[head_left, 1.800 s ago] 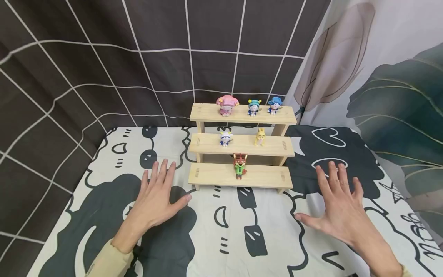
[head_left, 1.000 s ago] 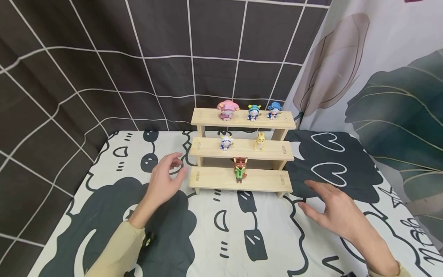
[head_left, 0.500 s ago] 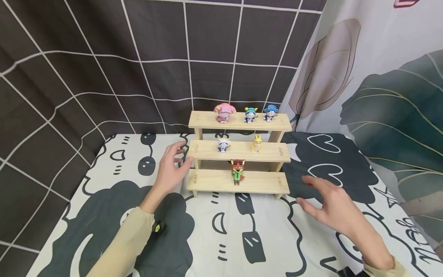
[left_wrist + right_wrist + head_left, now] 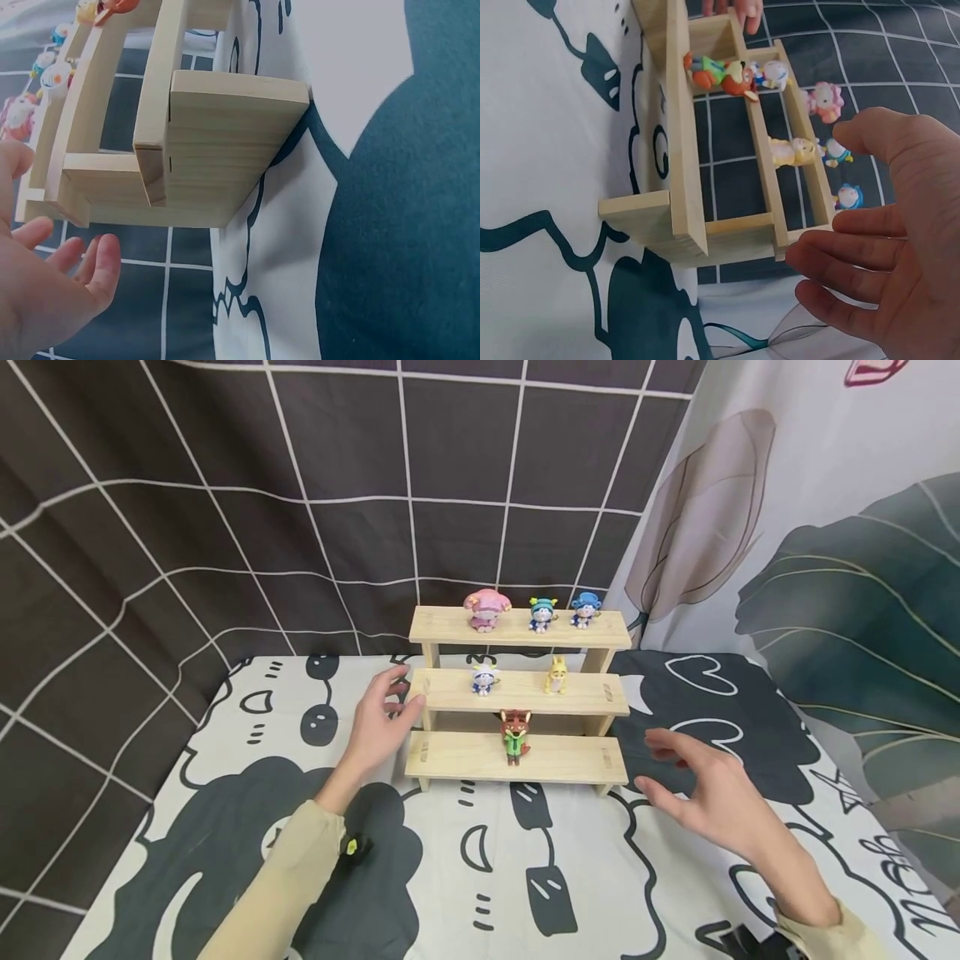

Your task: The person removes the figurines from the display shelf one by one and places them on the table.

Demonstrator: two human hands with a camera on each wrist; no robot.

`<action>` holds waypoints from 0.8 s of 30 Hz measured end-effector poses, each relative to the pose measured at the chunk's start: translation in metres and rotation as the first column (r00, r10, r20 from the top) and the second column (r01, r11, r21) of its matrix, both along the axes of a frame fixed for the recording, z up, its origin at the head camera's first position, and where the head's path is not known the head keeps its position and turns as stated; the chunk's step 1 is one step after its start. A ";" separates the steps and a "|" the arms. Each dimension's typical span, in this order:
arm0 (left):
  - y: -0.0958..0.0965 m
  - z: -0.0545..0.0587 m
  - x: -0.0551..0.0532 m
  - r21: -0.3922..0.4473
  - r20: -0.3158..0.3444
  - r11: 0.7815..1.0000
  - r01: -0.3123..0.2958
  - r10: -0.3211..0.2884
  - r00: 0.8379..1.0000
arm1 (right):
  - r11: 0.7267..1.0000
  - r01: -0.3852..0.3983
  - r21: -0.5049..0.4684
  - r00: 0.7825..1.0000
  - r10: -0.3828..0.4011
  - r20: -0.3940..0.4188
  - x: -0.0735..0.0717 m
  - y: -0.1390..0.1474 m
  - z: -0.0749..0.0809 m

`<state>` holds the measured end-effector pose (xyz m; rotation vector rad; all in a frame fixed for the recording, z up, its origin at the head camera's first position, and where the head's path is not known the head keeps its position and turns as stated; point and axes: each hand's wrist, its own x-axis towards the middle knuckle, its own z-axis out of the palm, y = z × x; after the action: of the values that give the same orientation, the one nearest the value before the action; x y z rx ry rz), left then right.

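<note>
Currently, a three-tier wooden shelf (image 4: 519, 693) stands just right of the left hand (image 4: 377, 718), whose thumb and fingers are apart, contact unclear. Left of the right hand (image 4: 712, 793), thumb likewise apart from its fingers, a fox figurine (image 4: 515, 740) stands on the bottom tier (image 4: 573, 757).

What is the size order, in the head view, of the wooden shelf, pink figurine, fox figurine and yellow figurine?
1. Wooden shelf
2. Pink figurine and fox figurine, not ranked: the first looks wider, the second taller and nearer
3. Yellow figurine
</note>
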<state>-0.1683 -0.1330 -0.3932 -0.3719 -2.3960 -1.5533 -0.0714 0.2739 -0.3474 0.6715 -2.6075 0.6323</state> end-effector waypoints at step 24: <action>0.003 -0.013 -0.008 -0.016 -0.082 1.000 0.008 -0.009 0.997 | 1.000 0.000 -0.006 1.000 0.000 -0.012 -0.008 0.002 0.004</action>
<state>-0.1758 -0.1296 -0.4063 -0.4414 -2.3479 -1.4941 -0.0796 0.2755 -0.3429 0.6716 -2.5938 0.6340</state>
